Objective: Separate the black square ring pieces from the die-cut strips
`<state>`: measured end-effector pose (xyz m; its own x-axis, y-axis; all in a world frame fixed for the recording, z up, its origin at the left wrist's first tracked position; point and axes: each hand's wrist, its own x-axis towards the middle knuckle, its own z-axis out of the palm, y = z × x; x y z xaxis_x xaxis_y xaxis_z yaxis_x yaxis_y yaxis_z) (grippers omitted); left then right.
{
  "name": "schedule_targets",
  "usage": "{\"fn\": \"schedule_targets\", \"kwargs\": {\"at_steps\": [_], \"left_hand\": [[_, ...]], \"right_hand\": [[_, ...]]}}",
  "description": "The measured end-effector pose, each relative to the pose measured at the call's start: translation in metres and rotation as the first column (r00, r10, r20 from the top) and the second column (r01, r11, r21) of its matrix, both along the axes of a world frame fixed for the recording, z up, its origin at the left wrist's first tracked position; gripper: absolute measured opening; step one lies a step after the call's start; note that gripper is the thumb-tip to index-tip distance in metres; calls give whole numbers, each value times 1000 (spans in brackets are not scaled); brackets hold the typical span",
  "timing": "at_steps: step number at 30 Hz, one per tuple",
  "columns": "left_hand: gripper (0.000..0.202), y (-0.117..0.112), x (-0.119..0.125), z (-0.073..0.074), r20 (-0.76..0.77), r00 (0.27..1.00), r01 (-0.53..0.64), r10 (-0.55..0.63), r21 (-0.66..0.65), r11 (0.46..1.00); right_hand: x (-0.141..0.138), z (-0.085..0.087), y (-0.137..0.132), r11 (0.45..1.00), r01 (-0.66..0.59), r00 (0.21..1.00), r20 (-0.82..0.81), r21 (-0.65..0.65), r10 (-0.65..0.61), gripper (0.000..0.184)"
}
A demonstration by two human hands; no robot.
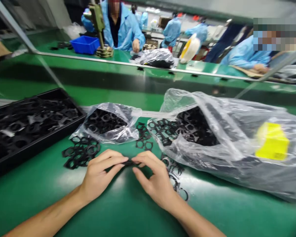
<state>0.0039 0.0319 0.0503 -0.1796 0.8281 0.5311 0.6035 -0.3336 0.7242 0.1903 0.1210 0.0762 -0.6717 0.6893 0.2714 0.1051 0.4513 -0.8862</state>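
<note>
Between my two hands, a small black plastic part (pixel 128 163) is held just above the green table. My left hand (pixel 102 174) pinches its left end between thumb and fingertips. At its other end, the fingertips of my right hand (pixel 153 179) close on it, with the thumb a little lower. Fingers cover most of the part, so its full shape is hidden. Loose black ring-shaped parts (pixel 80 151) lie in a pile left of my hands. More ring parts (pixel 174 174) lie beside and partly behind my right hand.
A black tray (pixel 39 140) full of black parts stands at left. Clear plastic bags (pixel 115 136) (pixel 236 158) hold more parts; a yellow label (pixel 272 141) marks the right one. Across a metal rail, people in blue coats sit near a blue bin (pixel 85 45).
</note>
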Motion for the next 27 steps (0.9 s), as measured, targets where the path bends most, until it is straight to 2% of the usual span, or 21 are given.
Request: {"fn": "schedule_targets", "kwargs": {"at_steps": [5,11,21,27], "left_hand": [[12,2,-1,4,-1,1000,-2,2,31,1000],[10,2,-2,7,-28,999,22,-20,90,996],[14,2,-2,9,-32,999,37,-33,105,994],[11,2,-1,6,160,986,53,-43,-60,997]], "right_hand": [[-5,-3,6,988,24,999,-46,156,-17,15],[-6,-3,8,972,38,997,-72,233,-22,18],[-6,-4,8,983,48,997,-67,179,-37,16],[-5,0,9,991,-3,998,-68,131,12,17]]}}
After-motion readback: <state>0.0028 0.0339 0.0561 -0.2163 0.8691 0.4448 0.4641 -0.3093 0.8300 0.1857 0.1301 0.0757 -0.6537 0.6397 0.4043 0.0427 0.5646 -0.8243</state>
